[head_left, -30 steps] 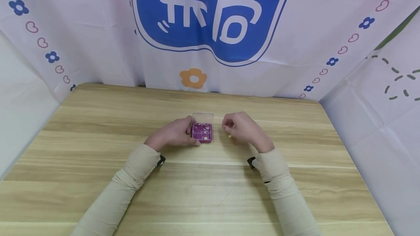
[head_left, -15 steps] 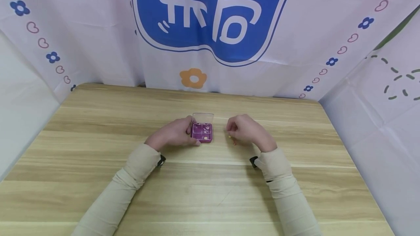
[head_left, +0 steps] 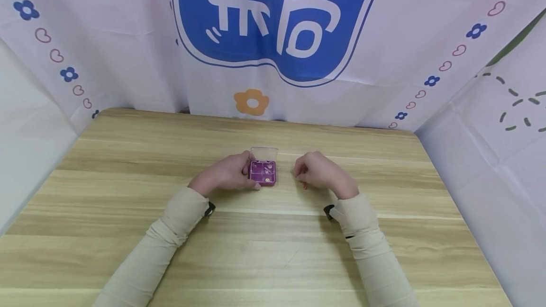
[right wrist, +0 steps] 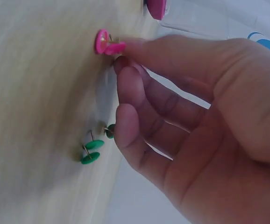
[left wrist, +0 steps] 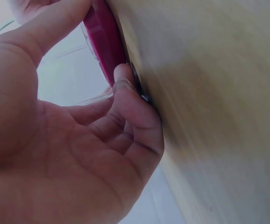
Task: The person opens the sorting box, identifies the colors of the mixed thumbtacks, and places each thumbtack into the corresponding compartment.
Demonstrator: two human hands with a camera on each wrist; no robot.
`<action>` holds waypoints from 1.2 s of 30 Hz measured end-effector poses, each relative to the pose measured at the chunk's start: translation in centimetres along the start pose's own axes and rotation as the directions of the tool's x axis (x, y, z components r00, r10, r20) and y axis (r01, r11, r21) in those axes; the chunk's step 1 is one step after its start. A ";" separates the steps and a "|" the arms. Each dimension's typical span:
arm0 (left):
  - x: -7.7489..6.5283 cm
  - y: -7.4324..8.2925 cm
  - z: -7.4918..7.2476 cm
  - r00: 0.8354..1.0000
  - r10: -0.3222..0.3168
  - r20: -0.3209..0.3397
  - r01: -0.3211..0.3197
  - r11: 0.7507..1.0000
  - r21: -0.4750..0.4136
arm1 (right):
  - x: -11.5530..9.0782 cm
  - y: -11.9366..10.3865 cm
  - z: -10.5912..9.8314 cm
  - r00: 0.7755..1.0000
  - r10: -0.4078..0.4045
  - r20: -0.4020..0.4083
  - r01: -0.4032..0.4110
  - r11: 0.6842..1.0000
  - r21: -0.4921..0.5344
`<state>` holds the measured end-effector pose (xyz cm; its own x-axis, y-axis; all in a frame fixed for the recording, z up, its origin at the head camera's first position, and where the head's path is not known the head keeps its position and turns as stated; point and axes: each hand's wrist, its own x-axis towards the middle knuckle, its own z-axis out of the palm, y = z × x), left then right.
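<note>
A small purple compartment box (head_left: 262, 172) sits on the table, its clear lid (head_left: 264, 153) raised at the back. My left hand (head_left: 226, 173) grips the box from the left, thumb along the near side and fingers at the far left corner. Small pieces lie in its two right compartments. To the right, my right hand (head_left: 323, 173) is down at the tabletop with thumb and fingertips pinching one pink thumbtack (right wrist: 115, 47). Another pink thumbtack (right wrist: 101, 41) lies right beside it. Several green thumbtacks (right wrist: 94, 144) lie under the curled fingers, hidden in the head view.
The wooden table (head_left: 256, 245) reaches back to a white printed cloth (head_left: 375, 94) hanging behind it. Green thumbtack pins point upward. Both wrists carry dark straps, the left strap (head_left: 209, 209) showing beside the sleeve.
My right hand has shifted slightly right, away from the box, and its fingertips have closed in at the thumbtacks. A yellowish bit at the fingertips is now hidden. My left hand and the box stay put.
</note>
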<state>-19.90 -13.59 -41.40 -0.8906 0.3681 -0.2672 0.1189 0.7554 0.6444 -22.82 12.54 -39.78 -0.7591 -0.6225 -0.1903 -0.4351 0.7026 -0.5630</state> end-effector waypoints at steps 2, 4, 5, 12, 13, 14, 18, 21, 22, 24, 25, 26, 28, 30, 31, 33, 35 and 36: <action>0.0 0.0 0.0 1.000 0.002 0.000 -0.002 1.000 0.001 | 0.0 0.0 0.1 1.000 0.000 -0.001 0.000 1.000 -0.009; 0.0 0.0 0.0 1.000 0.005 0.001 -0.005 1.000 0.001 | 0.0 -0.1 0.1 1.000 0.001 -0.007 -0.001 1.000 -0.025; 0.0 0.0 0.0 1.000 0.005 0.001 -0.005 1.000 0.001 | 0.0 -0.1 0.1 1.000 0.000 -0.012 -0.001 0.999 -0.036; 0.0 0.1 0.0 1.000 0.007 0.000 -0.007 1.000 0.006 | 0.1 -0.2 0.2 1.000 -0.009 -0.020 0.008 0.999 -0.043; 0.0 0.1 0.0 1.000 0.007 0.000 -0.007 1.000 0.007 | 0.1 -0.2 0.2 1.000 -0.012 -0.022 0.011 0.999 -0.045; 0.0 0.0 0.0 1.000 0.007 -0.001 -0.007 1.000 0.010 | 0.1 -0.2 0.2 1.000 -0.013 -0.023 0.012 0.999 -0.047; 0.0 0.0 0.0 1.000 0.003 0.000 -0.003 1.000 0.017 | 0.1 -0.3 0.2 0.998 -0.028 -0.052 0.024 0.997 -0.074; 0.1 0.0 0.0 1.000 0.001 0.001 -0.001 1.000 0.022 | 0.2 -0.4 0.3 0.996 -0.044 -0.075 0.039 0.997 -0.066; 0.1 -0.1 0.0 1.000 0.001 -0.001 -0.001 1.000 0.025 | 0.2 -0.4 0.3 0.996 -0.047 -0.079 0.043 0.998 -0.054; 0.1 -0.1 0.0 1.000 0.002 -0.001 -0.002 1.000 0.027 | 0.2 -0.4 0.4 0.995 -0.055 -0.088 0.052 0.998 -0.036; 0.1 -0.1 0.0 1.000 0.004 -0.002 -0.004 1.000 0.027 | 0.2 -0.5 0.4 0.994 -0.057 -0.091 0.055 0.998 -0.022; 0.1 -0.1 0.0 1.000 0.006 -0.002 -0.006 1.000 0.026 | 0.3 -0.5 0.4 0.994 -0.057 -0.094 0.056 0.998 -0.012; 0.1 -0.1 0.0 1.000 0.009 -0.002 -0.009 1.000 0.023 | 0.3 -0.5 0.5 0.993 -0.058 -0.104 0.058 0.998 0.000; 0.1 -0.1 0.0 1.000 0.010 -0.001 -0.010 1.000 0.021 | 0.4 -0.5 0.5 0.992 -0.059 -0.116 0.060 0.998 0.007; 0.1 -0.1 0.0 1.000 0.010 -0.002 -0.010 1.000 0.023 | 0.4 -0.5 0.5 0.991 -0.060 -0.121 0.061 0.998 0.010; 0.1 0.0 0.0 1.000 0.009 -0.003 -0.009 1.000 0.026 | 0.4 -0.6 0.4 0.989 -0.069 -0.134 0.070 0.998 0.003; 0.1 0.0 0.0 1.000 0.009 -0.003 -0.009 1.000 0.028 | 0.5 -0.6 0.4 0.986 -0.082 -0.145 0.082 0.997 -0.004; 0.1 0.0 -0.1 1.000 0.009 -0.004 -0.009 1.000 0.026 | 0.5 -0.7 0.4 0.985 -0.089 -0.149 0.089 0.996 -0.005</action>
<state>-19.99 -13.62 -41.40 -0.8911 0.3727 -0.2589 0.1382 0.7663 0.6275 -22.74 11.62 -39.79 -0.7810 -0.6243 -0.0178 -0.5034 0.6461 -0.5737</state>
